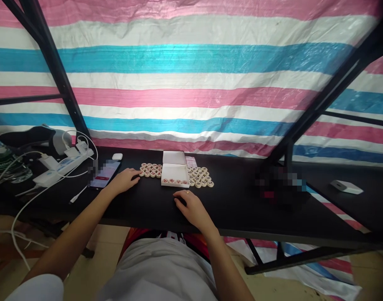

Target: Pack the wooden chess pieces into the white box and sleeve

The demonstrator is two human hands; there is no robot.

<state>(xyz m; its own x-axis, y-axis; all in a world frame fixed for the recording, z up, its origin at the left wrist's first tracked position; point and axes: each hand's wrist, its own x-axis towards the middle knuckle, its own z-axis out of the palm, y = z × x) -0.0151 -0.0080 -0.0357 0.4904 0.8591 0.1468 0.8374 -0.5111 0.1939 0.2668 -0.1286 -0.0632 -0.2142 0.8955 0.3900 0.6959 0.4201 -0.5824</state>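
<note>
Round xiangqi pieces with red characters lie in rows on the black table. My left hand rests at their left end, its fingers stretched out and the fingertips at the nearest piece. In the middle stands an open white box with its lid folded back. A row of red-marked pieces lies along the near side inside it. Right of the box are several dark-marked pieces. My right hand, with a ring, lies on the table just in front of the box, fingers apart and loosely bent, holding nothing.
A phone and a white earbud case lie to the left, beside a power strip with cables and a plastic bottle. Black metal posts rise on both sides. Far right sits a white box-shaped device.
</note>
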